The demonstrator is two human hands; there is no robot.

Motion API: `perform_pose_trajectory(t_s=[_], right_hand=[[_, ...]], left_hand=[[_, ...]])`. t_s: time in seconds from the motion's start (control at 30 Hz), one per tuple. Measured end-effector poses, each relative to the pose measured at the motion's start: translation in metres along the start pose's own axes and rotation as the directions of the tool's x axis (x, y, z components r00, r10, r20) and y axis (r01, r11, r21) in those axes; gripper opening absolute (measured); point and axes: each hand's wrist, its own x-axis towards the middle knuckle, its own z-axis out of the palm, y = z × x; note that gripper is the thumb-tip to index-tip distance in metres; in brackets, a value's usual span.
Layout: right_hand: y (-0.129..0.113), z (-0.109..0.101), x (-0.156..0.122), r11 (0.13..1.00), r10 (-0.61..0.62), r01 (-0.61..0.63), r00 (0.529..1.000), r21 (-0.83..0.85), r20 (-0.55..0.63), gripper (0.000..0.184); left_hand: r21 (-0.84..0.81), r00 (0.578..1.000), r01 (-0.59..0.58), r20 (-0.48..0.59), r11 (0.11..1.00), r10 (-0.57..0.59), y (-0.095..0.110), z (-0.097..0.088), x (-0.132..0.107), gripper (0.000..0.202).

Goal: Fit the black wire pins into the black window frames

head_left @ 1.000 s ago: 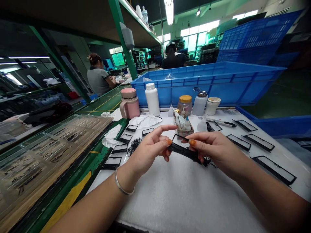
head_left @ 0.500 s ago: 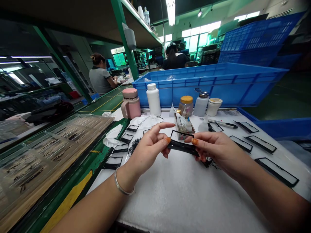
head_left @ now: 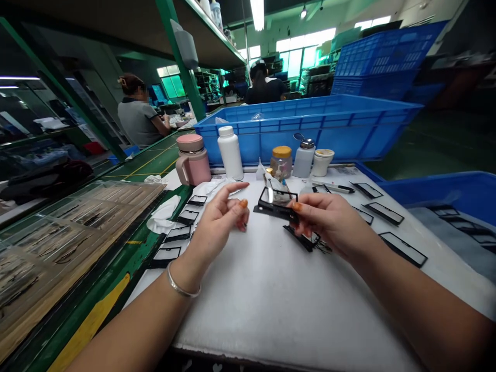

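Note:
My right hand [head_left: 323,214] pinches the right end of a black rectangular frame [head_left: 276,209] with a clear window, held above the white table [head_left: 263,305]. To the left of that frame, apart from it, is my left hand [head_left: 220,214], index finger stretched out and the other fingers loosely bent; I see nothing in it. Below my right hand lies another black frame [head_left: 298,238] beside some thin black strands [head_left: 322,247]. Several similar frames lie in a row by my left wrist, the nearest frame [head_left: 167,254] among them, and more lie on the right, including one frame [head_left: 403,248].
Behind the hands stand a pink mug [head_left: 194,160], a white bottle [head_left: 230,154], a yellow-lidded jar [head_left: 281,163] and a pump bottle [head_left: 304,159]. A long blue crate [head_left: 310,132] is behind them. A clear-covered tray [head_left: 77,232] lies on the left. Two people sit farther back.
My left hand has let go of the black frame and moved away from it to the left. My right hand still holds the frame, now tilted differently. The camera view has shifted.

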Motion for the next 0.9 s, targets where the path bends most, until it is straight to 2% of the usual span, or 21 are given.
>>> perform_pose_trajectory(t_s=[0.07,0.13,0.2,0.23,0.3,0.33,0.4,0.43,0.47,0.57,0.67,0.8,0.9], right_hand=[[-0.002,-0.005,0.001,0.999,-0.049,0.051,0.995,0.019,-0.086,0.027],[-0.004,-0.010,0.003,0.994,-0.101,0.104,0.984,0.011,-0.149,0.027],[-0.005,-0.013,0.005,0.990,-0.144,0.143,0.972,-0.017,-0.185,0.027],[-0.005,-0.015,0.005,0.987,-0.159,0.156,0.967,-0.031,-0.196,0.027],[-0.005,-0.016,0.007,0.983,-0.184,0.178,0.960,-0.045,-0.212,0.028],[-0.005,-0.016,0.007,0.981,-0.194,0.188,0.957,-0.046,-0.214,0.029],[-0.004,-0.017,0.008,0.977,-0.214,0.209,0.952,-0.046,-0.217,0.031],[-0.004,-0.017,0.008,0.975,-0.220,0.216,0.950,-0.047,-0.220,0.032],[-0.004,-0.017,0.008,0.975,-0.224,0.219,0.949,-0.048,-0.223,0.032],[-0.004,-0.018,0.008,0.973,-0.229,0.224,0.946,-0.048,-0.231,0.031],[-0.004,-0.019,0.009,0.972,-0.233,0.229,0.942,-0.044,-0.242,0.033],[-0.005,-0.019,0.010,0.971,-0.236,0.235,0.935,-0.035,-0.263,0.035],[-0.005,-0.019,0.010,0.971,-0.238,0.239,0.934,-0.029,-0.267,0.036]], left_hand=[[0.119,0.994,-0.064,-0.081,0.991,0.074,-0.002,-0.002,0.000,0.039],[0.287,0.978,-0.140,-0.112,0.948,0.179,-0.002,0.000,-0.003,0.029],[0.440,0.962,-0.216,-0.055,0.872,0.266,-0.001,0.007,-0.007,0.020],[0.499,0.958,-0.254,0.011,0.828,0.287,0.000,0.013,-0.009,0.018],[0.589,0.944,-0.329,0.210,0.738,0.254,0.001,0.028,-0.010,0.016],[0.623,0.925,-0.371,0.316,0.688,0.212,0.001,0.038,-0.009,0.015],[0.658,0.859,-0.468,0.495,0.590,0.131,0.000,0.057,-0.006,0.013],[0.663,0.827,-0.514,0.551,0.544,0.110,-0.002,0.066,-0.003,0.012],[0.667,0.801,-0.556,0.589,0.496,0.105,-0.005,0.075,0.000,0.013],[0.706,0.757,-0.639,0.646,0.305,0.093,-0.014,0.096,0.008,0.018],[0.690,0.700,-0.710,0.714,0.137,0.029,-0.022,0.110,0.012,0.017],[0.627,0.626,-0.777,0.779,0.048,-0.038,-0.024,0.116,0.013,0.014],[0.595,0.595,-0.802,0.803,0.048,-0.009,-0.024,0.116,0.012,0.014]])
